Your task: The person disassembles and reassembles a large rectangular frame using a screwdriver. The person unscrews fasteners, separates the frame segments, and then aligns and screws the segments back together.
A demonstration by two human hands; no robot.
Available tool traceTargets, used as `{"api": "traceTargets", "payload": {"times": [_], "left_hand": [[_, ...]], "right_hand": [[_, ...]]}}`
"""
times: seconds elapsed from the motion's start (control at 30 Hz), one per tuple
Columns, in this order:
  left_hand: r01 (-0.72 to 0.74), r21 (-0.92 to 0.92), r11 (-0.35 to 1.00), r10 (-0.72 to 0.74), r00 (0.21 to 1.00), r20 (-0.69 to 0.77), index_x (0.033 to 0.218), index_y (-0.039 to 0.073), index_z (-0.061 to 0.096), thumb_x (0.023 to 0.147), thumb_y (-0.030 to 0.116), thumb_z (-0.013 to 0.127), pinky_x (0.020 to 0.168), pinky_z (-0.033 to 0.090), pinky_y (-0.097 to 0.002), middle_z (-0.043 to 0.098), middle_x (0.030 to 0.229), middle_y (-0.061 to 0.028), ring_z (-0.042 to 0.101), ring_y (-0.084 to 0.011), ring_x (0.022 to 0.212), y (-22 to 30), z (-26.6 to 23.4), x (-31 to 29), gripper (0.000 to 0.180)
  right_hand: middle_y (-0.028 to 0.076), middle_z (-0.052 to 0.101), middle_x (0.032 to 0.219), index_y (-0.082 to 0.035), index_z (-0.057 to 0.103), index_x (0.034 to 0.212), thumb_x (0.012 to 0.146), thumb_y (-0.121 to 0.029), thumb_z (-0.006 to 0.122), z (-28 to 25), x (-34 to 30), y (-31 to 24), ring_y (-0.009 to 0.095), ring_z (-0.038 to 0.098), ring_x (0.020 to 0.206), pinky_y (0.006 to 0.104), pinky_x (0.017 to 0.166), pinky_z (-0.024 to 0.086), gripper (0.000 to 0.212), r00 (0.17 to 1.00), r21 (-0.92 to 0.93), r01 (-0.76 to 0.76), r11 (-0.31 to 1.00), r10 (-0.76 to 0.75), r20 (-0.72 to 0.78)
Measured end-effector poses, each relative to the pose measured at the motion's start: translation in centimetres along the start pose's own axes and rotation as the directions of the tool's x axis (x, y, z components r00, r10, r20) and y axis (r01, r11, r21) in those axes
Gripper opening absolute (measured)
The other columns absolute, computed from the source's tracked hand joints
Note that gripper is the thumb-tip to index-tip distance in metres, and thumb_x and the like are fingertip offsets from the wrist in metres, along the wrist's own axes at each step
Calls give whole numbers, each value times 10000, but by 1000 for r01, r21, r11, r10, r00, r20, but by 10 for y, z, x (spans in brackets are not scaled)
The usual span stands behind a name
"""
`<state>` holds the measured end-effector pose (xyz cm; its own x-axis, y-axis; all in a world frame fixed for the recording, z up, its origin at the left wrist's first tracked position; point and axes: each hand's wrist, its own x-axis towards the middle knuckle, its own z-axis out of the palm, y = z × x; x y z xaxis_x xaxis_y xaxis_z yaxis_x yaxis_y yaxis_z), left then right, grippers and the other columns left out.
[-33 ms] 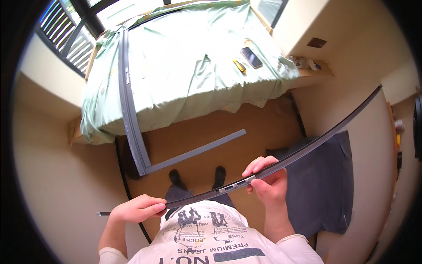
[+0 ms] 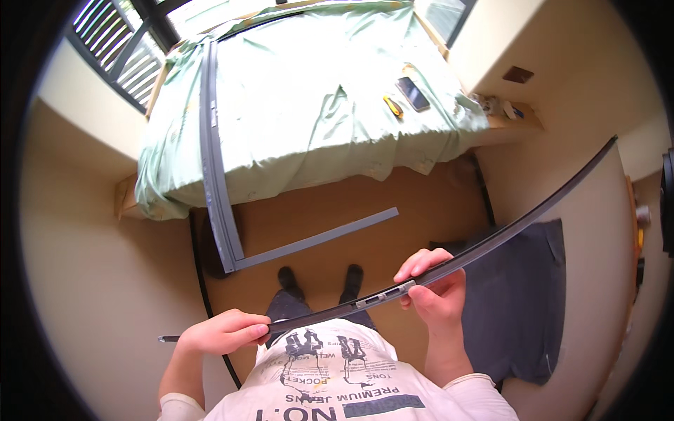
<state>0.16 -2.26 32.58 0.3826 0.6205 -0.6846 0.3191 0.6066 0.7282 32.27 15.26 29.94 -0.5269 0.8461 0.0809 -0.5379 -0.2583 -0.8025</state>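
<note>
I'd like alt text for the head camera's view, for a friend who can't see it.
A person's left hand and right hand hold a long dark strip slantwise across the body, the right near a metal fitting on it. Beyond, a grey frame juts past the edge of pale green cloth, on which lie a phone and a yellow tool.

Daylight from the window (image 2: 126,59) at the top bleaches the pale green cloth (image 2: 281,98) nearly white, while the brown floor (image 2: 302,214) below lies in shade. The long dark strip (image 2: 519,223) looks bowed toward the fisheye rim, and the corners fade to black.
</note>
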Motion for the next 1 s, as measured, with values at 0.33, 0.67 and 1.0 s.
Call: {"api": "traceTargets", "payload": {"times": [0.33,0.67,1.0], "left_hand": [[-10,151,989,67,921,-384,748,19,526,973,193,571,509,360,-332,450,594,-74,376,-177,540,14,1,-31,288],[222,577,786,386,552,-739,575,10,444,643,356,721,610,352,-456,430,592,-174,467,-375,621,-51,-147,-44,449],[274,530,803,248,654,-714,1107,27,559,936,490,603,968,429,-423,550,1009,-108,537,-289,982,-264,-277,-56,495]], "right_hand": [[240,631,991,76,597,1032,855,-31,658,4,42,6,210,646,706,284,605,563,216,990,10,-68,998,66,128],[138,607,987,-8,589,1060,982,-128,603,-30,91,-48,155,592,708,270,581,488,144,953,-132,120,984,-151,-263],[69,625,912,-23,608,1100,1007,-204,603,-63,99,-111,102,563,687,242,559,414,204,784,-275,402,873,-484,-389]]}}
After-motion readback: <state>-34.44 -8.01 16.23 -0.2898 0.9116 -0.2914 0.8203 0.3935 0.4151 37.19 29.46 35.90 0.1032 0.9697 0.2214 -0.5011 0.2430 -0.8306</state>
